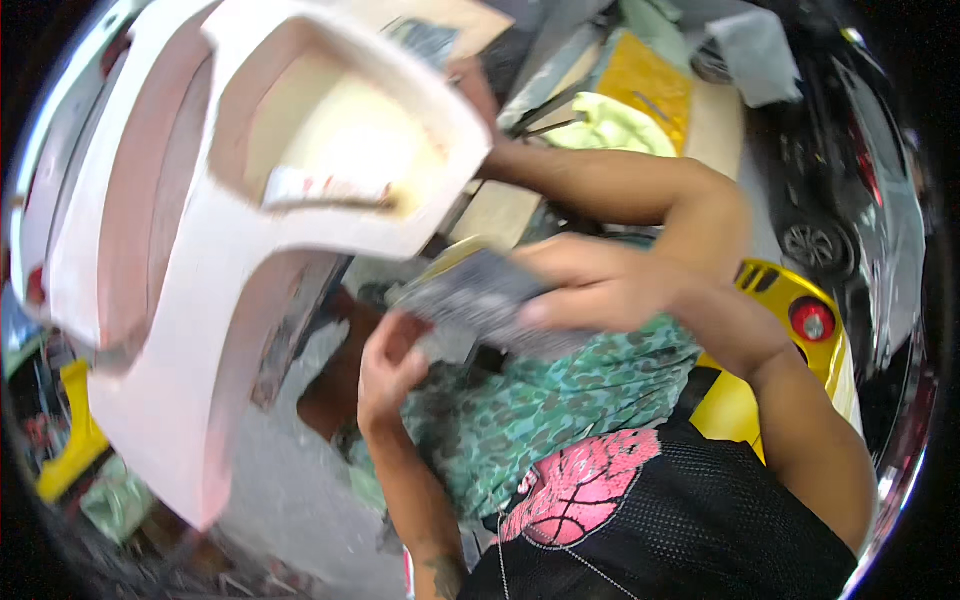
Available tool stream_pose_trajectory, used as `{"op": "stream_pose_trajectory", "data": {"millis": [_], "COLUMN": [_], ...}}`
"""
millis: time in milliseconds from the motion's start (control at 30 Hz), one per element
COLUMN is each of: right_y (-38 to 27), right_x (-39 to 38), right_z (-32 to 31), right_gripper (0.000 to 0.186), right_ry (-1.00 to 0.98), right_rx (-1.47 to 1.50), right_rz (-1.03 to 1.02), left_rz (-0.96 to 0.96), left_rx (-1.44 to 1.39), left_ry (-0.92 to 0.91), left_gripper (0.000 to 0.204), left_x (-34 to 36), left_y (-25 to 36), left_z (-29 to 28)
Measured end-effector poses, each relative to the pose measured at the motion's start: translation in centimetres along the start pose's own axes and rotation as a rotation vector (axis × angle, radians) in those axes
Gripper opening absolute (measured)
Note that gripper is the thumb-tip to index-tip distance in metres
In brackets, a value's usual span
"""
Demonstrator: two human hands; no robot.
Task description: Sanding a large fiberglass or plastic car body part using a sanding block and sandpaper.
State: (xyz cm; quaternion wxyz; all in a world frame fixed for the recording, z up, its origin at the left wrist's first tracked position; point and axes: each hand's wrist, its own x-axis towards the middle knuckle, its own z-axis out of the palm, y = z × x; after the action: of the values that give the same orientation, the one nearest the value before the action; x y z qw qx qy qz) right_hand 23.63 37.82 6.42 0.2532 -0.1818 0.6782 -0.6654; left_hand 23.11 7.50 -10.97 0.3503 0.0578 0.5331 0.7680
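Observation:
My right hand (590,285) is closed on a dark grey, dusty sheet of sandpaper (470,290), thumb on its upper face. A yellowish layer shows along the sheet's far edge. My left hand (390,370) is by the sheet's lower left corner, fingers curled and thumb apart; blur hides whether the fingertips touch it. Ahead and to the left stands a large pinkish-white car body panel (220,290), shaped like a bumper, with long slots and a deep recess. A white tube with red marks (325,188) lies in that recess. The sheet is apart from the panel.
My bent bare leg (620,185) is beyond my right hand. A yellow car part with a round red lamp (813,320) stands at the right, with a dark car (840,190) behind it. Pale yellow cloth (610,125) lies ahead; a yellow piece (72,430) is at far left.

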Motion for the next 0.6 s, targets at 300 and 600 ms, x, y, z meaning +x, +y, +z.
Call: {"op": "stream_pose_trajectory", "data": {"millis": [300, 600], "right_y": [2.5, -1.2], "right_x": [3.5, -8.0], "right_z": [-0.9, -24.7], "right_gripper": [0.037, 0.041], "right_ry": [0.059, 0.567], "right_rx": [-0.36, -1.473], "right_rz": [-0.225, -0.036], "left_rz": [0.209, 0.442], "left_rx": [-0.324, 0.219], "left_ry": [0.331, 0.731], "left_gripper": [0.073, 0.055], "left_x": [-5.2, -10.8], "left_y": [1.1, 9.3], "left_z": [1.5, -2.9]}}
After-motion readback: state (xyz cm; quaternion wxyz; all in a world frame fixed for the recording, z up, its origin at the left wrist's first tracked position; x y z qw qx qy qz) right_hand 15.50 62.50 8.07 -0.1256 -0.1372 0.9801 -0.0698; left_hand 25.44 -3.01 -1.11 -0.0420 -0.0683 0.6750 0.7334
